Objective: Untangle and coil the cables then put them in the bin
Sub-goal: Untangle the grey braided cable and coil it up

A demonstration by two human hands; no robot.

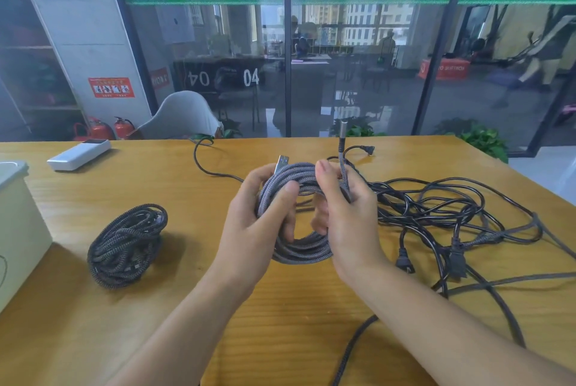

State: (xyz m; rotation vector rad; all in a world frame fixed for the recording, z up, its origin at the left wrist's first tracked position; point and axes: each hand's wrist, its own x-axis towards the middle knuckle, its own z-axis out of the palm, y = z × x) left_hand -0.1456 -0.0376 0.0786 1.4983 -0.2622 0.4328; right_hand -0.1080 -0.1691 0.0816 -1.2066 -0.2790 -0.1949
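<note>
Two bare forearms reach in from the lower edge over a yellow wooden table. Nearest the viewer, one thick braided cable loops across the table's front right corner.

Above the table's middle, both hands hold one grey braided coil upright, several turns thick. The left hand grips the coil's left side, fingers curled through the centre and thumb pressed on the outer turns. The right hand grips the right side, fingers wrapped round the strands and thumb raised at the top. Two ends of this cable stand up from the coil: one silver USB plug at the top left, and one grey barrel-shaped connector on a stiff upright length beside the right thumb.

Left of the hands, one darker braided coil lies flat on the table, apart from everything else. At the left edge stands one pale bin, only partly in view.

Right of the hands, a tangle of black cables sprawls on the table; the number of cables in it cannot be told, but two plugs lie at its near edge.

Farther back, one white rectangular device rests at the far left, and one thin black lead curls toward the far edge.

Beyond the table stand one grey chair, two red fire extinguishers and a glass wall.
</note>
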